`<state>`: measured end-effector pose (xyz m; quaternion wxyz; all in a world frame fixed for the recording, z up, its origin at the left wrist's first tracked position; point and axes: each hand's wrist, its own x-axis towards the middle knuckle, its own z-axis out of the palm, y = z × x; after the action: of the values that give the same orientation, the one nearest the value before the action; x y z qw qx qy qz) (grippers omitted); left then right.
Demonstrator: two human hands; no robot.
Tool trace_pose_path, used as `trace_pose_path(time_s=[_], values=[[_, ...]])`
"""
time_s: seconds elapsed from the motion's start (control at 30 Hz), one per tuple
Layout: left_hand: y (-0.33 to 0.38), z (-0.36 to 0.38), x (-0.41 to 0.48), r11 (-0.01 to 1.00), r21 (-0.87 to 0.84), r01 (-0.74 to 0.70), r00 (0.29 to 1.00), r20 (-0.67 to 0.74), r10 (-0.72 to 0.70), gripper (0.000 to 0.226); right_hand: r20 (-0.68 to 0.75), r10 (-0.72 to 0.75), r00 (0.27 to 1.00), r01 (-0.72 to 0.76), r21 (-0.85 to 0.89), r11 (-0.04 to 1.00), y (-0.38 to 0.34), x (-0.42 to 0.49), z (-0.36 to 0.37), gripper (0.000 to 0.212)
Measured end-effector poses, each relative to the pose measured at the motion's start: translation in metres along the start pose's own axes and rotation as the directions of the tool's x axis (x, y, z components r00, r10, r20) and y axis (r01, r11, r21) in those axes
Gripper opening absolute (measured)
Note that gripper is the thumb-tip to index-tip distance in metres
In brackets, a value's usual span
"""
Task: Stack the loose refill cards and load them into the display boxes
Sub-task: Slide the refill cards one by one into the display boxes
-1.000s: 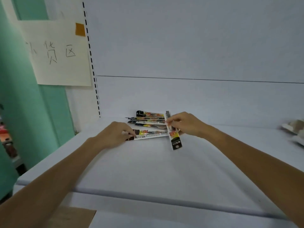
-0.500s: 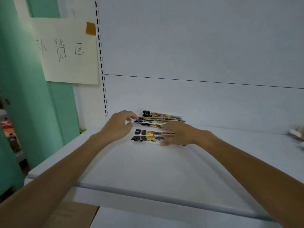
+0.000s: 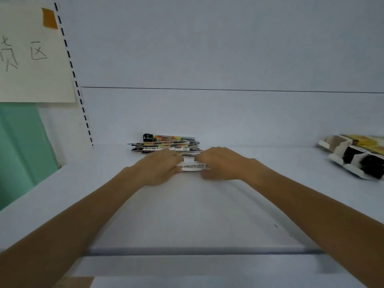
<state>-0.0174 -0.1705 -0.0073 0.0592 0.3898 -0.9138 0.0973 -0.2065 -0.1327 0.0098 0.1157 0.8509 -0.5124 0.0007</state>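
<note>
Right now both arms reach across the white shelf [image 3: 197, 215] toward its back edge, and the two hands meet a little short of that edge, roughly midway along it. The left hand [image 3: 160, 167] has its fingers curled over the left end of a small stack of cards [image 3: 193, 166], with the thumb at the near side. The right hand [image 3: 220, 163] grips the other end the same way. From where I stand the stack looks squeezed between them, its long white edge with small print facing the front edge of the shelf. The picture is a bit smeared around the fingers, so I cannot tell whether the stack touches the shelf or is just off it.

Just behind the hands, close against the back panel [image 3: 207, 59], lie the loose refill cards [image 3: 166, 143]. They form an untidy fan of long narrow packs in black, orange and yellow, overlapping one another and lying lengthwise along the back edge.

Well apart, at the right end of the shelf, are the display boxes [image 3: 357, 156]. They are white card with dark insides and a yellow printed part, and run out of sight at the right.

Past the left end of the shelf a paper sign [image 3: 31, 55] with handwritten characters hangs from a piece of orange tape [image 3: 49, 18], beside the slotted upright [image 3: 72, 69]. A green wall [image 3: 20, 142] shows below it, and some brown cardboard [image 3: 76, 282] below the shelf's front edge.
</note>
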Motion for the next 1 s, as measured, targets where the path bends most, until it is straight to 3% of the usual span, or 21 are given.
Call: trace_pose_path(time_s=[0.13,0.37,0.5,0.6,0.67,0.8,0.93,1.0], values=[[0.035,-0.004,0.023,0.997,-0.081,-0.015,0.999,-0.051,0.011,0.016,-0.113,0.052,0.992,-0.055,-0.027,0.998,0.028,-0.027,0.002,0.005],[0.111,-0.019,0.085,0.998,0.016,-0.053,0.97,-0.235,0.056,0.025,-0.268,0.107,0.958,-0.094,0.061,0.994,0.123,-0.091,-0.001,0.028],[0.162,-0.027,0.132,1.0,-0.006,-0.005,0.961,-0.276,0.003,0.025,-0.38,0.201,0.903,-0.153,0.154,0.976,0.203,-0.144,-0.018,0.047],[0.206,-0.028,0.171,0.997,-0.071,0.022,0.952,-0.302,-0.042,0.023,-0.422,0.321,0.848,-0.221,0.269,0.937,0.272,-0.194,-0.019,0.041],[0.237,-0.024,0.197,0.991,-0.123,0.048,0.951,-0.299,-0.083,0.021,-0.374,0.397,0.838,-0.315,0.262,0.912,0.326,-0.226,-0.01,0.035],[0.283,-0.005,0.224,0.983,-0.161,0.087,0.963,-0.238,-0.124,0.021,-0.126,0.512,0.85,-0.484,0.197,0.853,0.412,-0.267,0.026,0.032],[0.296,-0.001,0.215,0.974,-0.168,0.152,0.961,-0.205,-0.185,0.023,-0.003,0.503,0.864,-0.478,0.306,0.823,0.441,-0.258,0.039,0.032],[0.298,-0.001,0.208,0.967,-0.179,0.182,0.955,-0.2,-0.217,0.024,0.05,0.462,0.886,-0.456,0.279,0.845,0.445,-0.245,0.039,0.032]])
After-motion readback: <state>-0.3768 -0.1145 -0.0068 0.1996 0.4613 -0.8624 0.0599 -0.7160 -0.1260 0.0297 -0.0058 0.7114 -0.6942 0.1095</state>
